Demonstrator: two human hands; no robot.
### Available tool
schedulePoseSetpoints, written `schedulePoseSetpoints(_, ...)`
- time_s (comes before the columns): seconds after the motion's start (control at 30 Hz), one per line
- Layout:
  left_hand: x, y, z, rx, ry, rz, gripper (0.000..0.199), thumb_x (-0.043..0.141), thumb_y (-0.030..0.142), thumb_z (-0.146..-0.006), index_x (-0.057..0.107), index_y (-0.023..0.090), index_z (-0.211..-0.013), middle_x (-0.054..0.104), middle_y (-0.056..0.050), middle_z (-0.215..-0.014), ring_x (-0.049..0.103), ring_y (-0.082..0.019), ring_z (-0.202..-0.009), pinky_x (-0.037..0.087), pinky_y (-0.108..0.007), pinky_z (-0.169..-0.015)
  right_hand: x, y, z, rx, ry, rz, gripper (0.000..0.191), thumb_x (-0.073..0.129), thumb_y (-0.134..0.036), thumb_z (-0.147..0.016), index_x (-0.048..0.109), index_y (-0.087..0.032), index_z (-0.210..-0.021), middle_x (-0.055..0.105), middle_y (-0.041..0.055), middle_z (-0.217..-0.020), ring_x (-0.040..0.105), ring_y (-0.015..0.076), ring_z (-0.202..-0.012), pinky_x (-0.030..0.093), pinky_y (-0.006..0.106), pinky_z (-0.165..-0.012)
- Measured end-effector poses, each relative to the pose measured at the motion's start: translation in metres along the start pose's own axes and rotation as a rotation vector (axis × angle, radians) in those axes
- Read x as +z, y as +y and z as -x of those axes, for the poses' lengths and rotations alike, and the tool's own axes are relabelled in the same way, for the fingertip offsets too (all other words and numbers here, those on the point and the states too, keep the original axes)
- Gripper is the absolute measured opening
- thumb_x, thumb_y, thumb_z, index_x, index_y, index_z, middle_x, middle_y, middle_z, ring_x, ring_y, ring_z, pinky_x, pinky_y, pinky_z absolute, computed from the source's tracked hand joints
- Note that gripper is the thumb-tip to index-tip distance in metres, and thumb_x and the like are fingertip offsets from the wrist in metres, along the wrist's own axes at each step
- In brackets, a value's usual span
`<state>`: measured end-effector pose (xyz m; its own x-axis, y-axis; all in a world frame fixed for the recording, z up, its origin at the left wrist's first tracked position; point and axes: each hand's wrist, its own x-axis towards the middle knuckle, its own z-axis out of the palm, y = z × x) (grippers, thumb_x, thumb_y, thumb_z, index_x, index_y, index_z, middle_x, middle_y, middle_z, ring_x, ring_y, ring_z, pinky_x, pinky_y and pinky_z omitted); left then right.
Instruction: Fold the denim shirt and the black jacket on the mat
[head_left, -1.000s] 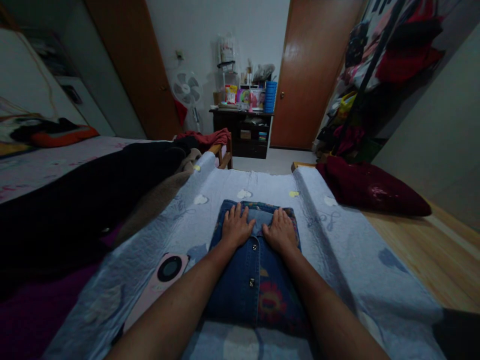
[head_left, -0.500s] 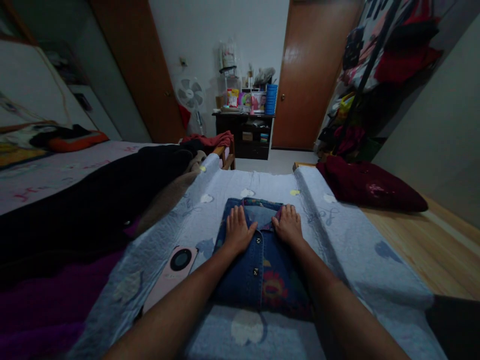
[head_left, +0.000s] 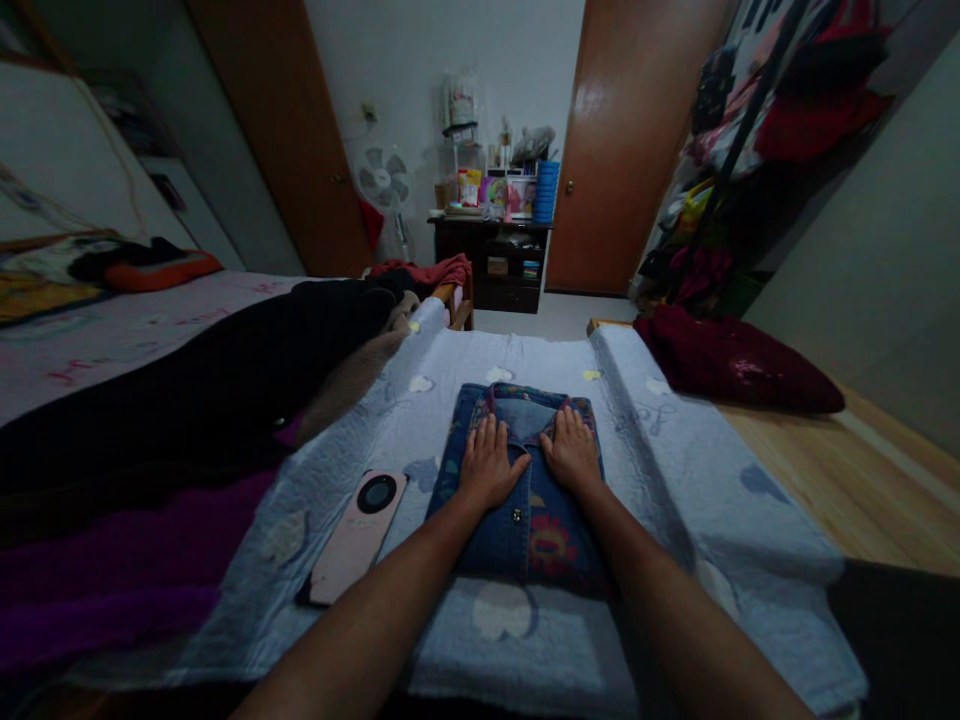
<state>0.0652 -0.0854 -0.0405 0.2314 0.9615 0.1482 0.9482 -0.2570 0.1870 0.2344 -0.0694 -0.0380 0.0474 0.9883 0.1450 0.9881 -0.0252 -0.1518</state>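
Dim light covers a bedroom whose far wall (head_left: 412, 60), well ahead of both hands, has a fan (head_left: 385, 178) and a dark cabinet (head_left: 491, 240) against it. Just beside the left forearm lies a pink phone (head_left: 360, 540); an elbow swinging outward could knock it askew. Flat and palm down, its fingers slightly parted, the left hand (head_left: 491, 462) grips nothing and rests on a folded denim garment (head_left: 536, 495), which lies under both hands on a pale blue sheet (head_left: 382, 420). Uneven pressure or a forward push could wrinkle the collar, skew the fold or bunch the soft sheet beneath. To its right, the right hand (head_left: 571, 450) is likewise spread, touching the collar's other side without pinching it.

Well left of the left hand, a black garment (head_left: 195, 360) stretches above purple cloth (head_left: 150, 580). Beyond the right hand, a raised ridge in the sheet might hinder sideways sliding; farther right sits a maroon bundle (head_left: 735, 360) on a wooden surface (head_left: 817, 460).
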Motion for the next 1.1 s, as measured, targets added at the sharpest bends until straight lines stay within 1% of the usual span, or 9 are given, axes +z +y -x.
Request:
schedulePoseSetpoints(0.17,0.0,0.0,0.002,-0.006,0.003,0.011,0.081,0.023,0.067,-0.088,0.029,0.011,-0.146,0.023,-0.015,-0.154,0.014,-0.029,-0.144,0.012,-0.044,-0.116,0.0,0.002,0.028,-0.038,-0.033,0.003,0.065,0.031,-0.045,-0.094,0.025,-0.006,-0.147,0.017,0.0155,-0.155,0.013,0.026,-0.143,0.017,0.042,-0.112)
schedulePoseSetpoints(0.43,0.0,0.0,0.0,-0.012,-0.003,0.039,0.083,0.025,0.068,-0.087,0.029,0.009,-0.146,0.021,-0.019,-0.154,0.012,-0.03,-0.144,0.01,-0.044,-0.115,-0.005,0.01,0.07,-0.092,-0.069,0.025,0.063,0.03,-0.044,-0.095,0.029,-0.006,-0.146,0.022,0.0133,-0.154,0.014,0.0256,-0.143,0.016,0.039,-0.114)
schedulePoseSetpoints(0.57,-0.013,0.0,0.002,-0.037,-0.138,0.109,0.08,0.031,0.063,-0.088,0.025,0.01,-0.147,0.015,-0.019,-0.155,0.008,-0.031,-0.144,0.012,-0.046,-0.114,-0.011,0.014,0.087,-0.121,-0.081,0.024,0.061,0.032,-0.041,-0.095,0.031,-0.005,-0.144,0.024,0.0148,-0.154,0.016,0.0249,-0.143,0.018,0.039,-0.113)
schedulePoseSetpoints(0.63,-0.02,-0.001,0.011,-0.034,-0.229,0.155,0.077,0.034,0.058,-0.088,0.021,0.01,-0.148,0.014,-0.019,-0.155,0.009,-0.03,-0.144,0.016,-0.046,-0.114,-0.017,0.015,0.093,-0.124,-0.107,0.005,0.059,0.033,-0.038,-0.095,0.033,-0.005,-0.143,0.025,0.0161,-0.153,0.019,0.0254,-0.142,0.02,0.039,-0.113)
schedulePoseSetpoints(0.7,-0.024,-0.002,0.027,-0.003,-0.273,0.182,0.075,0.035,0.053,-0.09,0.018,0.009,-0.148,0.016,-0.018,-0.155,0.011,-0.029,-0.144,0.018,-0.043,-0.113,-0.023,0.012,0.097,-0.114,-0.131,-0.026,0.056,0.035,-0.034,-0.093,0.037,-0.005,-0.141,0.03,0.0173,-0.151,0.025,0.0265,-0.14,0.022,0.042,-0.112)
schedulePoseSetpoints(0.77,-0.025,-0.003,0.046,0.046,-0.256,0.179,0.07,0.032,0.048,-0.092,0.02,0.008,-0.148,0.019,-0.018,-0.154,0.014,-0.027,-0.143,0.019,-0.041,-0.114,-0.027,0.003,0.1,-0.126,-0.114,-0.082,0.053,0.034,-0.031,-0.093,0.038,-0.006,-0.14,0.034,0.0169,-0.149,0.029,0.0264,-0.138,0.023,0.044,-0.112)
schedulePoseSetpoints(0.9,-0.021,-0.004,0.075,0.099,-0.127,0.14,0.06,0.03,0.045,-0.095,0.031,0.009,-0.144,0.028,-0.016,-0.152,0.021,-0.026,-0.142,0.02,-0.04,-0.114,-0.024,-0.023,0.103,-0.215,-0.01,-0.217,0.052,0.029,-0.027,-0.094,0.034,-0.008,-0.143,0.031,0.0137,-0.151,0.027,0.0226,-0.139,0.024,0.042,-0.112)
schedulePoseSetpoints(1.0,-0.019,-0.002,0.083,0.098,-0.054,0.128,0.057,0.033,0.044,-0.095,0.034,0.013,-0.143,0.031,-0.015,-0.151,0.025,-0.025,-0.141,0.021,-0.04,-0.114,-0.018,-0.035,0.107,-0.215,-0.014,-0.207,0.052,0.029,-0.027,-0.095,0.035,-0.009,-0.143,0.033,0.0127,-0.15,0.027,0.0231,-0.14,0.024,0.042,-0.112)
schedulePoseSetpoints(1.1,-0.02,-0.001,0.084,0.09,-0.03,0.125,0.055,0.034,0.043,-0.095,0.035,0.017,-0.143,0.032,-0.012,-0.151,0.026,-0.024,-0.141,0.021,-0.041,-0.114,-0.016,-0.033,0.11,-0.218,-0.036,-0.154,0.053,0.031,-0.032,-0.095,0.036,-0.01,-0.142,0.033,0.0116,-0.15,0.025,0.0245,-0.14,0.022,0.043,-0.112)
